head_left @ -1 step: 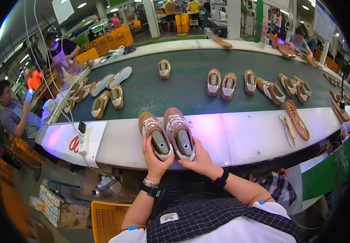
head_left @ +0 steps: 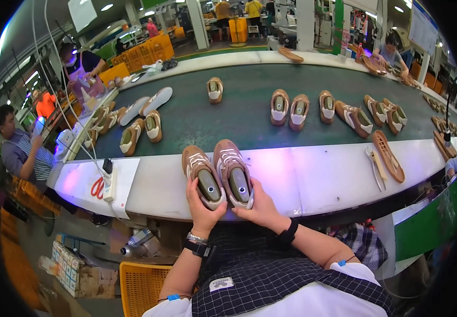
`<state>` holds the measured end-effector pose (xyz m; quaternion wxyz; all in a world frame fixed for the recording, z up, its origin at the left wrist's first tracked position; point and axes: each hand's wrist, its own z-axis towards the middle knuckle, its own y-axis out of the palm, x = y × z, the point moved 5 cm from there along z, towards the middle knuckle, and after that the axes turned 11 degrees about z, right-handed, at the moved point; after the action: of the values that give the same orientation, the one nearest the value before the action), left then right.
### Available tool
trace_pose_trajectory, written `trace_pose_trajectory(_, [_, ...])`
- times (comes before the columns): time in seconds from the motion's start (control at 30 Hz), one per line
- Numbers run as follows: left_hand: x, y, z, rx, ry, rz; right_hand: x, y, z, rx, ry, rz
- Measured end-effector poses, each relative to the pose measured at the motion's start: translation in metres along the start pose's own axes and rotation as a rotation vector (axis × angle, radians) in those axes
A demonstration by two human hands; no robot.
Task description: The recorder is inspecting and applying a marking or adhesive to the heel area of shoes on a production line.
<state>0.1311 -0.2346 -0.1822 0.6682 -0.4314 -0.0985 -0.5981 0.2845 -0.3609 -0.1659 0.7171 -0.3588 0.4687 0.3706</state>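
Two hands gripping a pair of tan sneakers at the desk edge

The left hand (head_left: 201, 207) is clasping the left sneaker (head_left: 202, 170) and the right hand (head_left: 260, 205) the right sneaker (head_left: 232, 171), fingers wrapping their heels; smooth grey lasts seemingly filling both. They are lying on the white desk (head_left: 313, 177), near red scissors (head_left: 97, 187) and the green conveyor belt (head_left: 239, 113).

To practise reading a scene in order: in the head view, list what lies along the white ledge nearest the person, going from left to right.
Red scissors → white power strip → left hand on the left shoe → right hand on the right shoe → flat brown sole.
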Motion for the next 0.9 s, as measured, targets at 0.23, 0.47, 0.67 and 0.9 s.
trace_pose_trajectory(0.23, [-0.026,-0.017,-0.004,-0.002,-0.113,-0.346,0.000,0.031,0.030,-0.061,-0.026,-0.064])
trace_pose_trajectory(0.47, [-0.047,-0.058,0.008,0.077,-0.128,-0.298,-0.003,0.057,0.060,-0.358,0.027,0.001])
trace_pose_trajectory(0.67, [0.007,-0.078,-0.011,0.295,0.068,0.351,0.035,-0.001,0.120,-0.320,0.065,-0.001])
trace_pose_trajectory(0.9, [0.030,-0.034,-0.001,0.140,0.251,0.369,0.096,-0.161,0.243,0.415,0.041,-0.466])
